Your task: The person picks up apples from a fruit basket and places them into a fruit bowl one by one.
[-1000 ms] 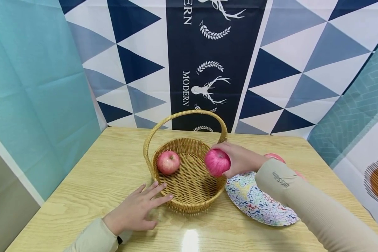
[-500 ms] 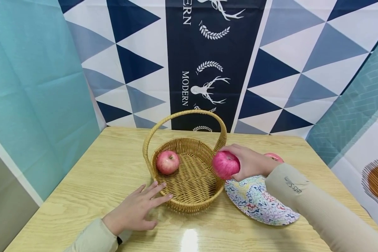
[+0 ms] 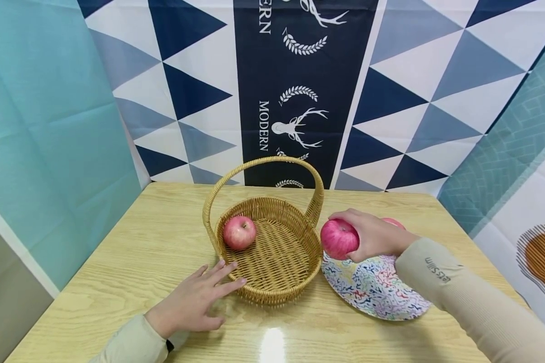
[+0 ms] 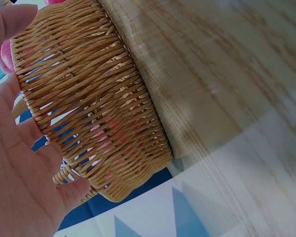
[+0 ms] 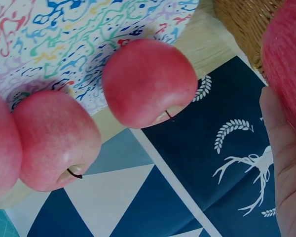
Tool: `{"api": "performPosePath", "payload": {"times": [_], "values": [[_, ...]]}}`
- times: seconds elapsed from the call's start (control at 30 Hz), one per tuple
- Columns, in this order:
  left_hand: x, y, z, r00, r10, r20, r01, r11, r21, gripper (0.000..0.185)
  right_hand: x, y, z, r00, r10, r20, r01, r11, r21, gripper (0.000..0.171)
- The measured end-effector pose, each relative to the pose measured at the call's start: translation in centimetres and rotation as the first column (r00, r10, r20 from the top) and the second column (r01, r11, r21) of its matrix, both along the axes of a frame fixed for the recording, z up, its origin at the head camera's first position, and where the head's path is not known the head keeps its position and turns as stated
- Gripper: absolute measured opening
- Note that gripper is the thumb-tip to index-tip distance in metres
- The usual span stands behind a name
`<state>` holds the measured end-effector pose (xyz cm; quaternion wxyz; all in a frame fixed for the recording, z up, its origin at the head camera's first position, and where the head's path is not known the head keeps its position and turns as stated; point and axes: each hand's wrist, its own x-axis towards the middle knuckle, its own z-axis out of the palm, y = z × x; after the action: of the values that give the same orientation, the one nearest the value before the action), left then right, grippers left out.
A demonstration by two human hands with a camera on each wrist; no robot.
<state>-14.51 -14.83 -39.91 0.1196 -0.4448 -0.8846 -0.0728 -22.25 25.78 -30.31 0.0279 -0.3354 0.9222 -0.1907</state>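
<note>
A round wicker basket (image 3: 274, 296) with a tall arched handle stands mid-table, a pinkish-red apple (image 3: 239, 233) inside at its left. My left hand (image 3: 193, 302) rests its spread, fairly straight fingers against the rim at the front left; in the left wrist view the fingertips lie along the basket's wall (image 4: 89, 94). My right hand (image 3: 374, 233) grips a deep-pink apple (image 3: 338, 239) just right of the basket, above the near-left part of a colourful patterned plate (image 3: 368, 292). Three more apples show at the plate in the right wrist view, one nearest the basket (image 5: 148, 84).
The plate lies right of the basket on the wooden table (image 3: 150, 242), partly covered by my right forearm. One of its apples (image 3: 394, 222) peeks out behind my right hand. A patterned cloth backdrop (image 3: 281, 91) hangs behind the table's far edge.
My right hand has moved right with the deep-pink apple, from over the basket's right side to above the plate. My left hand stays at the rim.
</note>
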Motion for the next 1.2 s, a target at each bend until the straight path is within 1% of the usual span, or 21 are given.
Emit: {"api": "performPosePath", "payload": {"times": [0.2, 0.37, 0.43, 0.53, 0.6, 0.7, 0.8, 0.87, 0.93, 1.07, 1.13, 1.2], "values": [[0.0, -0.1, -0.1, 1.0, 0.003, 0.001, -0.003, 1.0, -0.001, 0.075, 0.0, 0.4, -0.3, 1.0, -0.01, -0.007, 0.01, 0.999, 0.032, 0.081], [-0.1, 0.1, -0.1, 1.0, 0.006, 0.011, -0.005, 1.0, -0.022, 0.074, 0.1, 0.8, -1.4, 1.0, -0.003, 0.003, 0.003, 1.0, -0.011, 0.079], [-0.1, 0.0, -0.2, 1.0, 0.006, -0.002, -0.006, 1.0, -0.025, 0.073, 0.1, 0.7, -1.9, 1.0, 0.008, 0.02, -0.008, 0.999, -0.037, 0.077], [-0.1, -0.2, -0.3, 1.0, 0.0, -0.026, 0.0, 1.0, -0.005, 0.074, 0.1, 0.5, -2.4, 0.999, 0.011, 0.036, -0.009, 0.997, -0.073, 0.074], [-0.1, -0.3, -0.4, 0.999, -0.009, -0.039, 0.009, 1.0, 0.01, 0.075, 0.2, 0.6, -2.5, 0.999, -0.001, 0.044, 0.005, 0.996, -0.09, 0.074], [-0.2, -0.2, -0.5, 0.999, -0.024, -0.04, 0.025, 0.999, 0.025, 0.076, 0.4, 1.0, -2.7, 0.998, -0.04, 0.058, 0.046, 0.994, -0.104, 0.077], [-0.1, -0.2, -0.6, 0.999, -0.024, -0.045, 0.025, 0.999, 0.03, 0.077, 0.5, 1.2, -2.9, 0.993, -0.072, 0.092, 0.081, 0.992, -0.1, 0.079], [-0.1, -0.2, -0.6, 0.999, -0.022, -0.048, 0.024, 0.999, 0.033, 0.077, 0.5, 1.3, -3.2, 0.991, -0.076, 0.106, 0.086, 0.992, -0.091, 0.079], [-0.1, -0.2, -0.6, 0.999, -0.02, -0.046, 0.022, 0.999, 0.036, 0.076, 0.5, 1.2, -3.5, 0.992, -0.08, 0.094, 0.086, 0.994, -0.062, 0.079], [-0.1, -0.2, -0.5, 1.0, -0.014, -0.025, 0.015, 0.999, 0.036, 0.076, 0.3, 1.3, -4.5, 0.998, -0.06, 0.009, 0.06, 0.998, -0.005, 0.076], [-0.1, -0.2, -0.5, 1.0, -0.011, -0.015, 0.011, 0.999, 0.031, 0.076, 0.2, 1.4, -5.0, 0.998, -0.054, -0.016, 0.054, 0.999, -0.002, 0.075], [-0.1, -0.2, -0.6, 1.0, -0.009, -0.011, 0.009, 1.0, 0.024, 0.076, 0.2, 1.4, -5.4, 0.999, -0.048, -0.018, 0.048, 0.999, -0.011, 0.075]]}}
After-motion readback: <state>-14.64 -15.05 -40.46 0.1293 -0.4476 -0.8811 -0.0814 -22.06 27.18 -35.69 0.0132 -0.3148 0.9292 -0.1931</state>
